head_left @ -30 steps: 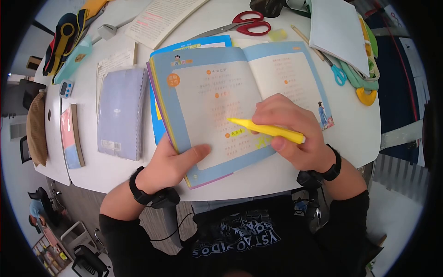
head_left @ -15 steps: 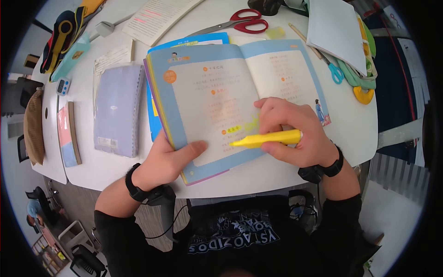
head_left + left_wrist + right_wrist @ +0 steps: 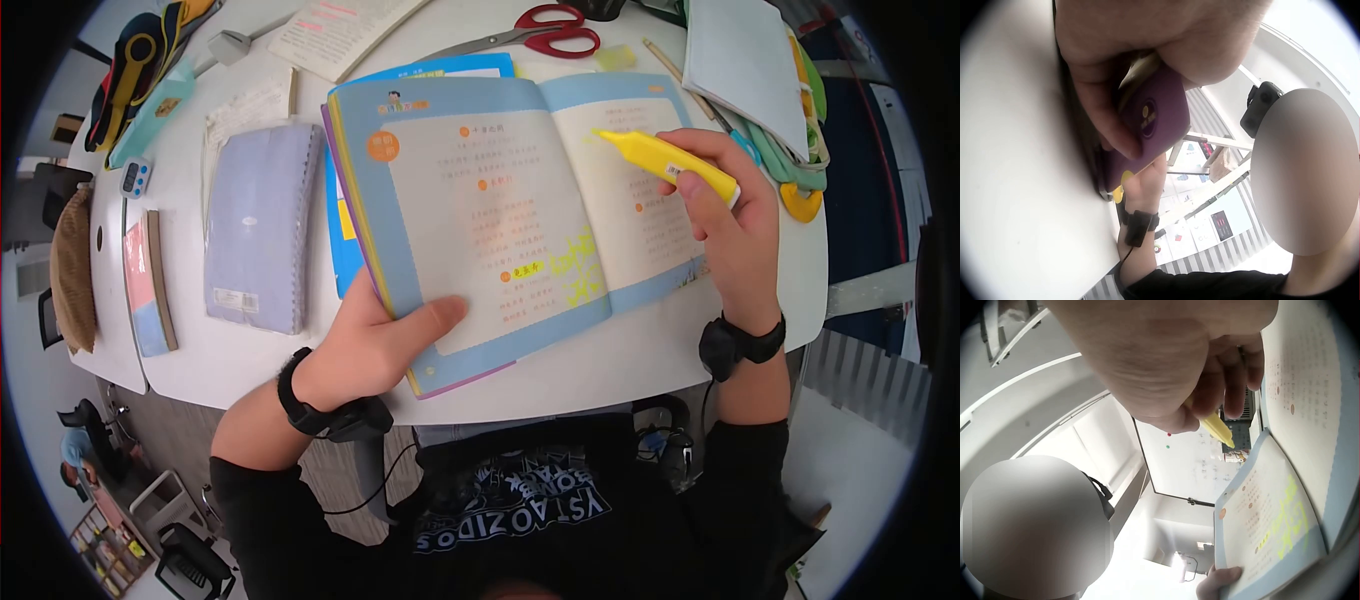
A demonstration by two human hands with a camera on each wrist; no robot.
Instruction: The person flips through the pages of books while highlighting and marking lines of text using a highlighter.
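An open book (image 3: 440, 230) with blue page borders lies tilted in front of me. My left hand (image 3: 370, 345) grips its lower left edge, thumb on the page; in the left wrist view the fingers curl under the purple back cover (image 3: 1169, 103). My right hand (image 3: 735, 215) holds a yellow highlighter (image 3: 668, 165) between thumb and fingers, its tip at the upper part of the right page. Yellow scribbles (image 3: 575, 265) and a highlighted heading (image 3: 527, 270) mark the left page. The right wrist view shows part of the highlighter (image 3: 1217, 430) beyond the hand.
A blue book (image 3: 345, 240) lies partly under the open one. To the left are a lavender notebook (image 3: 260, 230), a small pink-and-blue book (image 3: 150, 285) and a timer (image 3: 136, 177). Red-handled scissors (image 3: 560, 32) lie behind; white paper (image 3: 745, 70) and a green pouch (image 3: 800, 172) sit at right.
My right hand has moved the highlighter from the lower left page up and right to the top of the right page. The left hand keeps its grip on the book.
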